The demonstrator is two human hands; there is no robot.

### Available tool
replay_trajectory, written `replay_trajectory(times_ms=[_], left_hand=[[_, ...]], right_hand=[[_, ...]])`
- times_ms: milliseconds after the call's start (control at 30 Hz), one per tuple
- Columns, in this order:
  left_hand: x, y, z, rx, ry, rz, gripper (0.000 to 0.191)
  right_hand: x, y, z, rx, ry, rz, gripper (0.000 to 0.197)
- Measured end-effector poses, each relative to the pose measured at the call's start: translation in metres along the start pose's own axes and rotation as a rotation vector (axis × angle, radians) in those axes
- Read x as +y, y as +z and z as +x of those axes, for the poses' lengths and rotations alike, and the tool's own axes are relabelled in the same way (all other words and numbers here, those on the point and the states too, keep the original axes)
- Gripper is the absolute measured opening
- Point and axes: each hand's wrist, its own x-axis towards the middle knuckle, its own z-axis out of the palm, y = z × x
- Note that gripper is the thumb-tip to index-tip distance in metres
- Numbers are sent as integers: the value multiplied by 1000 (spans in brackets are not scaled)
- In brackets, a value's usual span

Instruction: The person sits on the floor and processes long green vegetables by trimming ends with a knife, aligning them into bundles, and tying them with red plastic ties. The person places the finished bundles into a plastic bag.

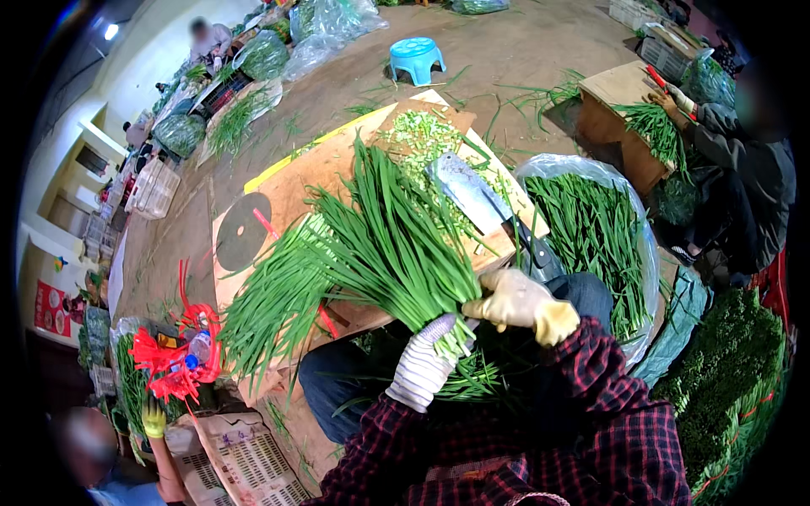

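A bunch of long green Chinese chives [398,240] fans out away from me over a wooden board [316,172]. My left hand [423,365], in a striped glove, is closed around its pale stem ends. Beside the stems, my right hand [525,302] in a cream glove has its fingers bent, thumb and forefinger at the bunch's edge; whether it grips any stalks is unclear. A second pile of chives [278,297] lies on the board to the left. Right of the bunch rests a cleaver [471,193], its black handle towards me, among chopped stem ends [421,136].
A plastic-lined container of chives [585,246] stands at my right. Red ties [174,360] and a plastic bottle [200,346] sit at left, near a co-worker's yellow-gloved hand [153,419]. A blue stool [417,60] stands beyond the board. Another person works at right by a wooden box [610,120].
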Motion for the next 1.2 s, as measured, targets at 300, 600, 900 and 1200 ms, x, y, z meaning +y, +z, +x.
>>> replay_trajectory(times_ms=[300,600,900,1200], left_hand=[[-15,-45,12,-143,-31,-119,26],[-35,-41,10,-104,158,30,26],[-33,-64,5,55,261,361,25],[-30,-24,-10,106,166,127,19]], right_hand=[[13,65,-7,76,-197,-644,50],[42,68,-6,-7,-305,-590,54],[31,63,-35,101,42,259,54],[61,85,-13,377,-120,969,12]])
